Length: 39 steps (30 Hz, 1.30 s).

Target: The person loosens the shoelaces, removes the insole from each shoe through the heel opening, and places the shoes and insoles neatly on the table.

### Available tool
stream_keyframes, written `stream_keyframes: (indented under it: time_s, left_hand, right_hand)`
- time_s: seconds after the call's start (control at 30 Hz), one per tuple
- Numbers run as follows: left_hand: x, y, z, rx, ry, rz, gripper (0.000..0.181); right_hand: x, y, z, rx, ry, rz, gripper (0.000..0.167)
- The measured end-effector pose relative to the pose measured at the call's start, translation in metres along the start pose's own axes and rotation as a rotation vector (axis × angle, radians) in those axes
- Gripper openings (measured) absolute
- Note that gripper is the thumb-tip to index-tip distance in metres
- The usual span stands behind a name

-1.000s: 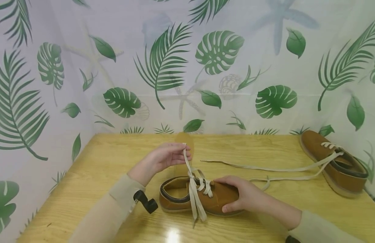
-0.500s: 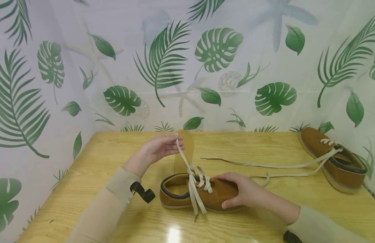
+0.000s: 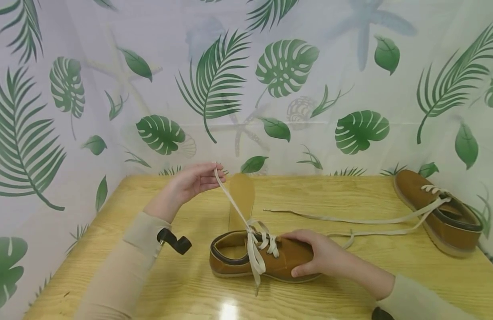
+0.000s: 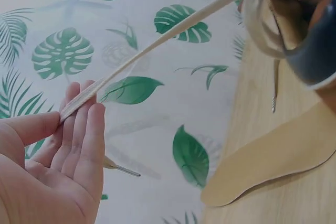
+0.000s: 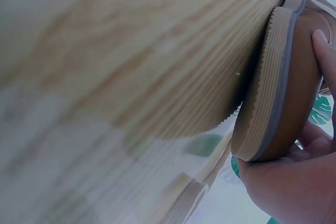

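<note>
A brown shoe (image 3: 286, 260) lies on the table, toe to the right, with cream laces (image 3: 254, 255) knotted over its opening. The left hand (image 3: 192, 183) pinches one lace end between thumb and fingers, up and left of the shoe. That lace (image 4: 157, 43) runs taut to the knot in the left wrist view. The right hand (image 3: 324, 255) grips the toe, thumb on the near side and fingers on the far side. In the right wrist view, the hand (image 5: 299, 182) holds the shoe's toe (image 5: 294, 93) near its ridged sole.
A second brown shoe (image 3: 450, 235) stands at the right, its long laces (image 3: 350, 219) stretched leftward over the wooden table (image 3: 150, 275). A tan insole (image 3: 241, 195) lies behind the first shoe. Leaf-patterned cloth (image 3: 230, 155) rises behind the table.
The left hand has moved left and up, drawing the pinched lace out straighter; one of the hanging lace parts has shortened into a loop. The right hand and the shoe have stayed put.
</note>
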<state>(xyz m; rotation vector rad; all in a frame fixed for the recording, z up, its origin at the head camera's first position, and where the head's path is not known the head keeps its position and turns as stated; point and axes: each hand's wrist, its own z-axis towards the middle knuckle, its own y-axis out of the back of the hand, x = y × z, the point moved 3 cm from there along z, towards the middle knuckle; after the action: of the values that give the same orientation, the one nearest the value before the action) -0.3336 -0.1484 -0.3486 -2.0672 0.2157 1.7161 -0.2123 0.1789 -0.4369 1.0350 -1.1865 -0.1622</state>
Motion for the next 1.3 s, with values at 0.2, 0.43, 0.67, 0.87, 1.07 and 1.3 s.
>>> stream_keyframes:
  time_s: [0.2, 0.43, 0.67, 0.87, 1.07, 1.3]
  left_hand:
    - [-0.012, 0.019, -0.008, -0.043, -0.023, -0.005, 0.04]
    - [-0.017, 0.031, -0.012, -0.079, -0.029, -0.023, 0.038]
    - [-0.013, 0.039, -0.014, -0.098, -0.011, -0.032, 0.039]
    - [-0.017, 0.052, -0.017, -0.122, -0.037, -0.046, 0.038]
    - [-0.033, 0.07, -0.023, -0.156, -0.037, -0.057, 0.044]
    - [-0.041, 0.095, -0.031, -0.224, -0.027, -0.102, 0.039]
  right_hand:
    - [0.002, 0.001, 0.0, 0.007, 0.005, 0.0, 0.081]
    - [0.001, 0.002, 0.0, -0.003, 0.015, 0.012, 0.08]
    - [-0.001, 0.001, 0.0, -0.018, 0.013, 0.023, 0.08]
    - [0.0, 0.001, 0.0, -0.009, 0.0, 0.038, 0.08]
    - [0.0, 0.001, 0.0, -0.002, -0.002, 0.035, 0.08]
    - [0.002, 0.001, -0.001, 0.004, 0.003, 0.034, 0.079]
